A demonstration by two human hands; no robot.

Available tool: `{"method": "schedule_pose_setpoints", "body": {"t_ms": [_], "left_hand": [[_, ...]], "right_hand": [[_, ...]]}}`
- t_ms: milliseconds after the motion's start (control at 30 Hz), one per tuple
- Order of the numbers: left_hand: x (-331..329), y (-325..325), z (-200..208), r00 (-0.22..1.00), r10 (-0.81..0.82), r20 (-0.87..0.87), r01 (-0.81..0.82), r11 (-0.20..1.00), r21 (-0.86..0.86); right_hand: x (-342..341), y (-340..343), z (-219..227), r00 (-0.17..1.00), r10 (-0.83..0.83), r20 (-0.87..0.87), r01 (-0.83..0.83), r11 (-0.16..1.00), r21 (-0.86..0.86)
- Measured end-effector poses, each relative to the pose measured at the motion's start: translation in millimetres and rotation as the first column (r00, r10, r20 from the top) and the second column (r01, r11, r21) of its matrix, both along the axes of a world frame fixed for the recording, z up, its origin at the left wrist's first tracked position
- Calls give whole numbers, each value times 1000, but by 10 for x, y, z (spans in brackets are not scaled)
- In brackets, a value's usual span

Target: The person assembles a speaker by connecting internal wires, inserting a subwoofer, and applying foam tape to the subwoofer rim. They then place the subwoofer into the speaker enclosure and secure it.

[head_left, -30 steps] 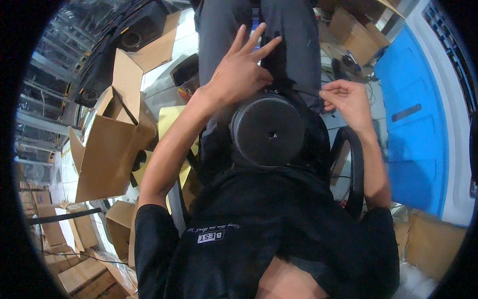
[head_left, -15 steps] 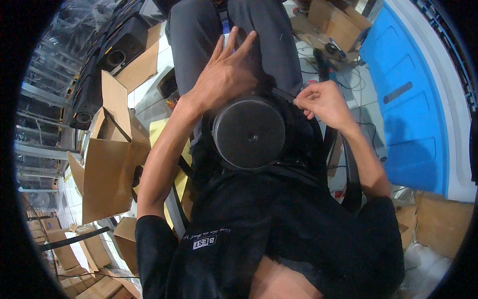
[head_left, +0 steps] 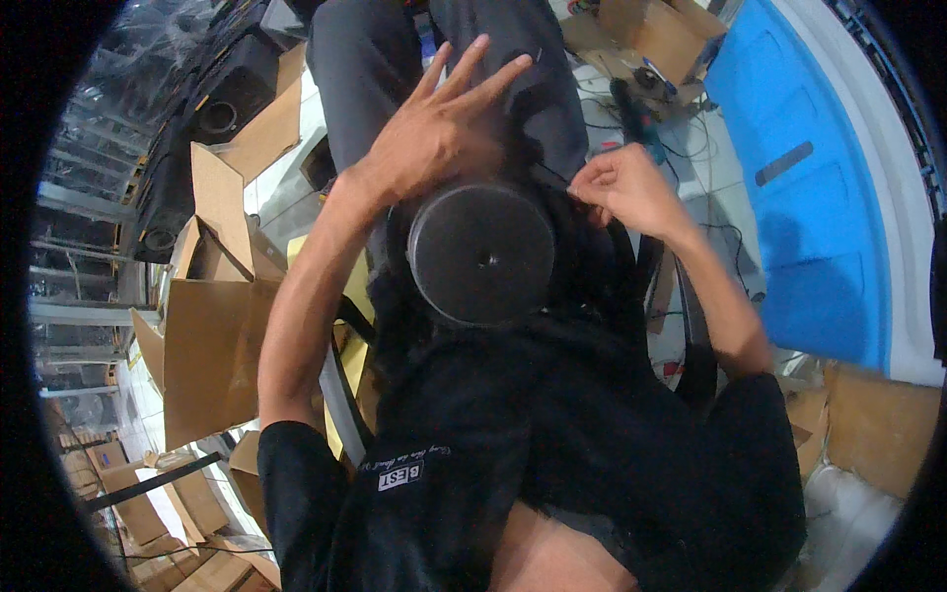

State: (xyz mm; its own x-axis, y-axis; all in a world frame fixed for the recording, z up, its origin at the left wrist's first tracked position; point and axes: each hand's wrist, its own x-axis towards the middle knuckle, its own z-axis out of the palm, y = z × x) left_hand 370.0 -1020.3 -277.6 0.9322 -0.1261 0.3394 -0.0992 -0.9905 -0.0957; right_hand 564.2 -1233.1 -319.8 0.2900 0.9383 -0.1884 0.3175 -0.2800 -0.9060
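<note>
A black round disc-shaped object point(head_left: 481, 255) with a small hole near its middle rests on my lap. Just past its far edge is my left hand point(head_left: 434, 138). Three of its fingers are stretched and spread, while the thumb and index finger are bent down together, smeared by motion. What they may pinch is hidden. My right hand point(head_left: 626, 192) is to the right of the disc with thumb and fingertips pressed together. Near those fingertips a thin dark line shows, too faint to name.
An open cardboard box point(head_left: 217, 345) stands on the left, with black speaker cabinets point(head_left: 232, 99) beyond it. A large blue and white panel point(head_left: 804, 217) is on the right. Cables, a dark power tool point(head_left: 631, 113) and another carton point(head_left: 661, 39) lie on the tiled floor.
The whole view has shifted slightly. My left hand has turned a little over the far edge of the disc, its spread fingers now angled more to the right. My right hand stays pinched.
</note>
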Motion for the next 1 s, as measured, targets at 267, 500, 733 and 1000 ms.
{"method": "schedule_pose_setpoints", "body": {"t_ms": [267,500,733,1000], "left_hand": [[158,62,-4,987,-134,-88,138,990,38],[187,84,34,962,-182,-205,223,955,198],[184,107,8,943,-223,-249,282,930,235],[194,127,-17,946,-208,-247,276,920,279]], "right_hand": [[18,-22,28,998,64,-21,-65,997,-32],[-19,-48,31,998,60,15,-59,998,-38],[-14,-18,8,991,112,76,-107,992,-68],[-4,-6,21,987,151,59,-144,984,-106]]}}
